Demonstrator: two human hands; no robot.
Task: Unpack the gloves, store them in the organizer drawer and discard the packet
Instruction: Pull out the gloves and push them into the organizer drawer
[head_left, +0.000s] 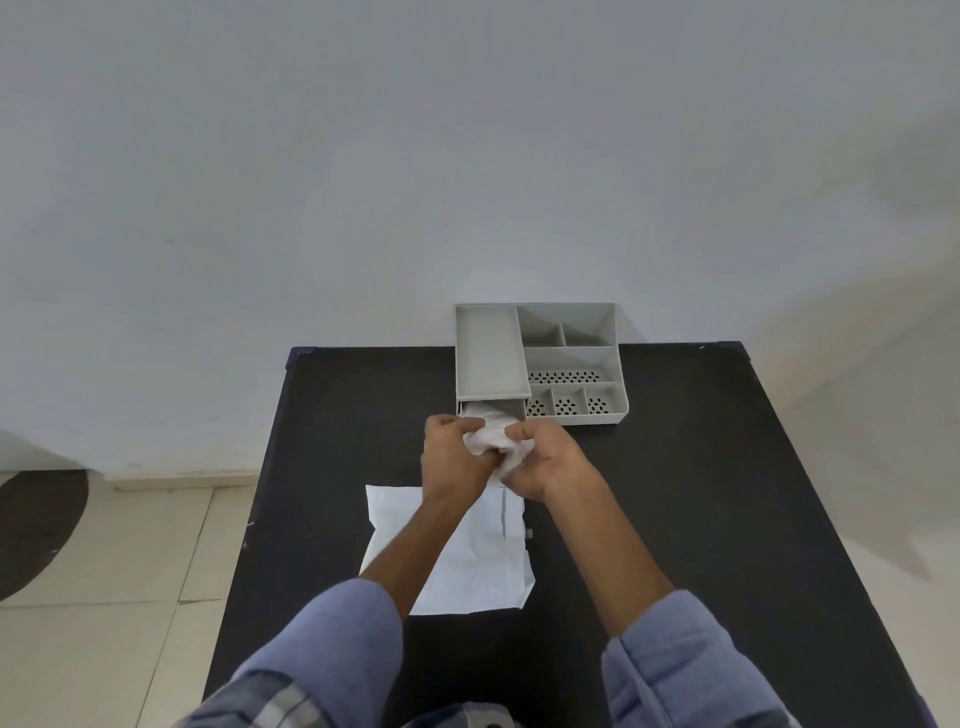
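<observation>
A crumpled bunch of white translucent gloves (485, 439) sits between my two hands, just in front of the grey organizer (491, 358). My left hand (451, 460) grips the bunch from the left, and my right hand (540, 457) grips it from the right. The organizer's drawer (493, 407) under the left tray is pulled open; some glove material lies in its mouth. The white packet (483, 561) lies flat on the black table (701, 493), partly under my forearms.
The organizer stands at the table's far edge against a pale wall, with several small perforated compartments (566, 402) on its right side. Tiled floor (104, 561) lies to the left of the table.
</observation>
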